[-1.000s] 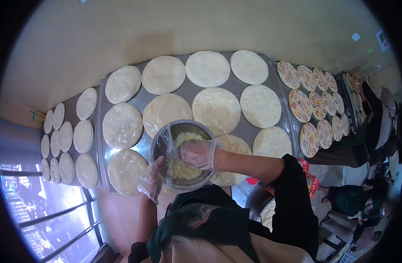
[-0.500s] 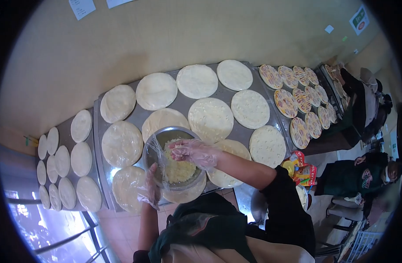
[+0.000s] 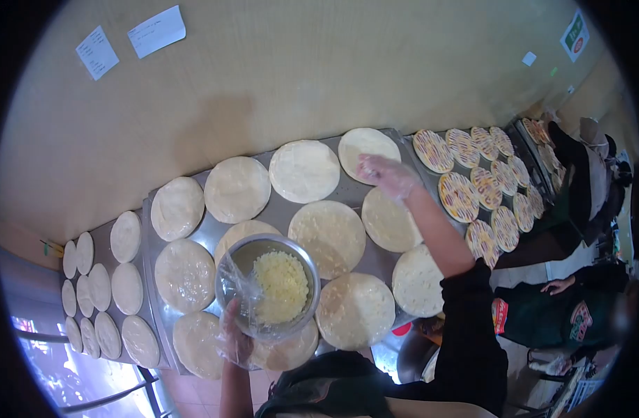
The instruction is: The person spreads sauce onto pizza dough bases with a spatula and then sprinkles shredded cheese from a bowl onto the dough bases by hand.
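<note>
A metal bowl (image 3: pixel 310 259) holds a heap of pale yellow shreds (image 3: pixel 281 285), with clear plastic over its left side. My left hand (image 3: pixel 234 334), in a clear glove, grips the bowl's lower left rim. My right hand (image 3: pixel 389 175), also gloved, is over the far dough round (image 3: pixel 361 141) at the back right of the metal table. Its fingers are bunched together; what they hold is too small to make out. Several flat, pale dough rounds (image 3: pixel 304 171) lie around the bowl, some dotted with small bits.
More plain rounds (image 3: pixel 127 288) lie on a tray at the left. Rounds with coloured streaks (image 3: pixel 459 197) cover a tray at the right. People in dark clothes (image 3: pixel 556 306) stand at the right. Papers (image 3: pixel 156 32) hang on the wall behind the table.
My right hand has left the bowl and moved up and right to the far dough round. My left hand still holds the bowl. The view has shifted, showing more wall.
</note>
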`<state>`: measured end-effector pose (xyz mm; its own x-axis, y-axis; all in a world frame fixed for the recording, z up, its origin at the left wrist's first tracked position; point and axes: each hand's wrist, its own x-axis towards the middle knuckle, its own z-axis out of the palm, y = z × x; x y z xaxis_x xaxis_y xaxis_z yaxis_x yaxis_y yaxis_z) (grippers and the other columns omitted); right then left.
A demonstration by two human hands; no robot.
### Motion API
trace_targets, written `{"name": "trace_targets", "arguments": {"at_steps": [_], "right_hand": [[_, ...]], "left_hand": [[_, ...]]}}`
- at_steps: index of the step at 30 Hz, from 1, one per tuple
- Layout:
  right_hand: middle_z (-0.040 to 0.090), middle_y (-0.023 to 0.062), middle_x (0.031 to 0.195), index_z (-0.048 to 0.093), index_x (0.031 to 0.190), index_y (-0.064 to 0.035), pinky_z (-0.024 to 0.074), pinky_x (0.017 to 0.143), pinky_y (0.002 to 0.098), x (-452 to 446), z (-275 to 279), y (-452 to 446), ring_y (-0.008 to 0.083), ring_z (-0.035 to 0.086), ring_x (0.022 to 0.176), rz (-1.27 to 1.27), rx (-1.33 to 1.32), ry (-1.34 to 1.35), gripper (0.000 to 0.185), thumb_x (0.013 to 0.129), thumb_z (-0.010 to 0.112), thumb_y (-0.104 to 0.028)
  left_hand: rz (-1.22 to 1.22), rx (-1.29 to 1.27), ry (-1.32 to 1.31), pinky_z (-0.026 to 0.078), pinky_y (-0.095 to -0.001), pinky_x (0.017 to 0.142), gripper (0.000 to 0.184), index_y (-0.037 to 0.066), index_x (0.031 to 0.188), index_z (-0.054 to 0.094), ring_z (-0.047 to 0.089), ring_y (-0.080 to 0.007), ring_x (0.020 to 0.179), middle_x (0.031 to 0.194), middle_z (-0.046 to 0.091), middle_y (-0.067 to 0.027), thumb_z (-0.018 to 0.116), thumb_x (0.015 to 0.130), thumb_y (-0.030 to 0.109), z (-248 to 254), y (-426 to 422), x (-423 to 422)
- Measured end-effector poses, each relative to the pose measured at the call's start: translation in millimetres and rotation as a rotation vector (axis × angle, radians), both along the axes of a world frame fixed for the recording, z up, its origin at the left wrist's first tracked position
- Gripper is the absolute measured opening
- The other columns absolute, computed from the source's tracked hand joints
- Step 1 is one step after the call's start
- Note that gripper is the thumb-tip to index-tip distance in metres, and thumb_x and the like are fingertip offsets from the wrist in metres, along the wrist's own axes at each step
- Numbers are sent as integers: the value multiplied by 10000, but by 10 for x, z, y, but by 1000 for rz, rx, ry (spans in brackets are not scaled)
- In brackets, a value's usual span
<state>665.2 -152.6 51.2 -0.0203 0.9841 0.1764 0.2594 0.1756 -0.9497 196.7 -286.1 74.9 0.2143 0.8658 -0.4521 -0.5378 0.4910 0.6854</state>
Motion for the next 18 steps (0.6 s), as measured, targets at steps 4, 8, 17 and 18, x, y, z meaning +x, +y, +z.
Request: {"name": "trace_targets", "arguments": {"at_steps": [4, 8, 17, 18], "right_hand": [[578, 118, 1031, 561, 1050, 58, 483, 831, 263, 671, 85, 523, 184, 566, 945, -238, -270, 236, 257, 829, 581, -72], [609, 105, 956, 604, 997, 28, 512, 705, 254, 1104, -173, 1091, 153, 594, 813, -458, -402, 197, 208, 801, 587, -42], [646, 82, 727, 665, 802, -60, 479, 613, 283, 1419, -981, 2010, 179, 610, 666, -285, 10, -1206, 122, 727, 580, -104], [646, 82, 727, 665, 802, -60, 479, 613, 283, 1368, -931, 1976, 179, 610, 666, -281, 10, -1208, 122, 727, 580, -104]], "left_hand": [[118, -76, 23, 422, -361, 893, 512, 45, 1244, 404, 519, -216, 1025, 1136, 521, -86, 542, 842, 330, 55, 48, 110], [180, -120, 18, 422, -356, 893, 521, 38, 1239, 404, 511, -223, 1022, 1120, 515, -88, 547, 834, 331, -24, 103, 98], [319, -166, 73, 481, -353, 838, 443, 11, 1183, 445, 572, -228, 930, 1054, 561, -108, 535, 860, 300, 146, 260, 234], [322, -169, 71, 481, -353, 838, 443, 11, 1183, 445, 572, -228, 930, 1054, 561, -108, 535, 860, 300, 140, 266, 232]]}}
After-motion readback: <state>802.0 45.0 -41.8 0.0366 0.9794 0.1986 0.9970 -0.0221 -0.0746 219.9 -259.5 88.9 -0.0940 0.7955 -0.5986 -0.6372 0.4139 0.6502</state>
